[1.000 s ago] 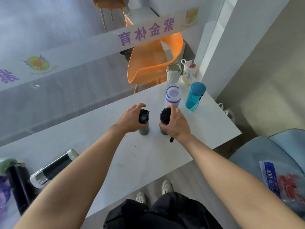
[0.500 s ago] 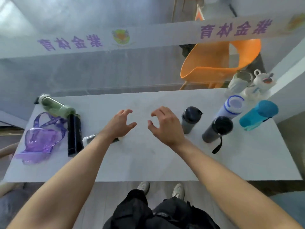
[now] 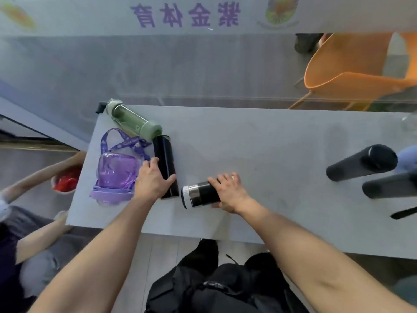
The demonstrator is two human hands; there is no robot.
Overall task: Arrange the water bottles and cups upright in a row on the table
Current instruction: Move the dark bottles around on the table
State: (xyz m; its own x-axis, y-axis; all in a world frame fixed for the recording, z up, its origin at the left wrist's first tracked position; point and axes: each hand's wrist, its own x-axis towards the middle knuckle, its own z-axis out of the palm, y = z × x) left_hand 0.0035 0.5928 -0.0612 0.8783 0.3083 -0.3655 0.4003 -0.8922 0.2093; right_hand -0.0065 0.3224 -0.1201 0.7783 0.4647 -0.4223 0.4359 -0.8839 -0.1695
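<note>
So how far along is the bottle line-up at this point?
Done: two dark grey bottles stand upright at the right. In hand: left hand grips the lying black bottle, right hand grips the lying black-and-steel flask. Left: the green bottle and purple strap bottle lie flat on the table, far left.

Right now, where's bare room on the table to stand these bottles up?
Widest bare table lies between the right hand on the silver-banded flask and the two dark upright bottles. The far strip right of the green bottle is free too. Crowded: the left end, with green bottle, purple bottle and the black bottle the left hand grips.
</note>
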